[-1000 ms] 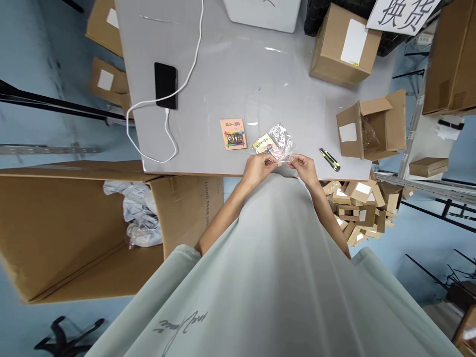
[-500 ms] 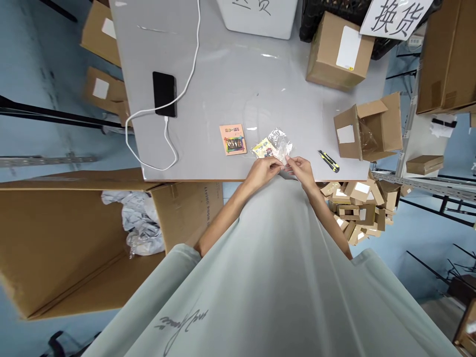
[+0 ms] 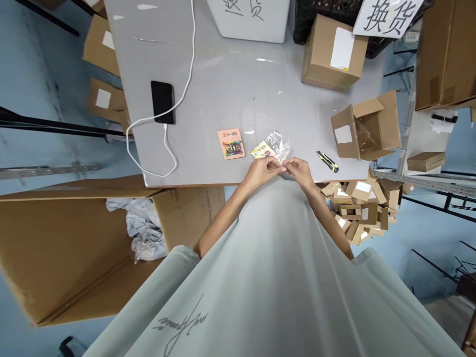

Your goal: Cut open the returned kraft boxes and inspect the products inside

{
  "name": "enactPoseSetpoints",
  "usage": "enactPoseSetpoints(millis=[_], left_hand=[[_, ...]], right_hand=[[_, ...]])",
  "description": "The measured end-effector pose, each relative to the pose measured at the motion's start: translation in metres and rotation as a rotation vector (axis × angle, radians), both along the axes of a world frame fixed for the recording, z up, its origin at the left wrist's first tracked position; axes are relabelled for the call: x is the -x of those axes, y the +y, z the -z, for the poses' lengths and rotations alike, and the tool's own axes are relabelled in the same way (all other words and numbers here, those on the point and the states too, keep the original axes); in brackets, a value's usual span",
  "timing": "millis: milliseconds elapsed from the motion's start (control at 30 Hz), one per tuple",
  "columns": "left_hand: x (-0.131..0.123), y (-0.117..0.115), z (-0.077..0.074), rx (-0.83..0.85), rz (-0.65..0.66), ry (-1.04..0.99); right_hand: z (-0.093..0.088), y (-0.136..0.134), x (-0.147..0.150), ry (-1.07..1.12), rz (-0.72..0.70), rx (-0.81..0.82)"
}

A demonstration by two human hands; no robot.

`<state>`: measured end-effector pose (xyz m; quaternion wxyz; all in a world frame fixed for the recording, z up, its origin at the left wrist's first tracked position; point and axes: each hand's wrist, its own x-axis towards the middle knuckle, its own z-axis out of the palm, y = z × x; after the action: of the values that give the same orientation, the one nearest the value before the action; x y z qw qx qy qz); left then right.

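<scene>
Close together at the table's front edge, my left hand (image 3: 265, 169) and my right hand (image 3: 298, 171) pinch the near edge of a clear plastic bag (image 3: 278, 144). Fingers of both hands are closed, and their tips nearly meet. A small yellow printed card or packet (image 3: 262, 149) lies by the bag, just beyond my left hand; whether it is inside the plastic I cannot tell. Left of it, flat on the table, is an orange-pink booklet (image 3: 231, 144) with a colourful picture. A yellow and black utility knife (image 3: 327, 161) rests to the right of my right hand.
On the grey table (image 3: 208, 89) lies a black phone (image 3: 162, 102) with a white cable (image 3: 190, 74). An open carton (image 3: 344, 135) and a closed carton (image 3: 316, 54) stand at right. A big open box (image 3: 67, 248) sits below left; several small boxes (image 3: 357, 208) are heaped below right.
My fingertips have drawn slightly closer together on the plastic bag. The whole view has shifted a little; the booklet, knife and boxes keep their places on the table.
</scene>
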<state>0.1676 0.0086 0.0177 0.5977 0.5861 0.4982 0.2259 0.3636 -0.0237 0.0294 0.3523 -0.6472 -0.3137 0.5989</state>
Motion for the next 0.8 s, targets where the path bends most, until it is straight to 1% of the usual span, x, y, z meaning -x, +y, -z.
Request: enactPoseSetpoints(millis=[100, 167, 267, 400, 567, 733, 800], left_hand=[[-0.005, 0.000, 0.001, 0.041, -0.093, -0.046], [-0.007, 0.002, 0.004, 0.033, -0.116, -0.037], [-0.008, 0.003, 0.008, 0.030, -0.134, -0.013], [-0.006, 0.001, 0.008, 0.005, -0.193, 0.106], [-0.007, -0.004, -0.001, -0.033, -0.182, 0.299], [-0.012, -0.004, -0.010, -0.033, -0.186, 0.416], [-0.008, -0.002, -0.012, -0.022, -0.203, 0.459]], right_hand=[[0.000, -0.001, 0.000, 0.046, -0.093, -0.067], [0.000, -0.002, 0.001, 0.062, -0.149, -0.097], [0.000, -0.002, 0.003, 0.024, -0.176, -0.126], [0.004, -0.002, 0.000, -0.079, -0.107, -0.105], [0.014, -0.004, -0.004, -0.287, -0.032, -0.098], [0.023, -0.004, -0.004, -0.308, -0.010, -0.070], [0.025, -0.003, -0.010, -0.338, 0.035, -0.062]])
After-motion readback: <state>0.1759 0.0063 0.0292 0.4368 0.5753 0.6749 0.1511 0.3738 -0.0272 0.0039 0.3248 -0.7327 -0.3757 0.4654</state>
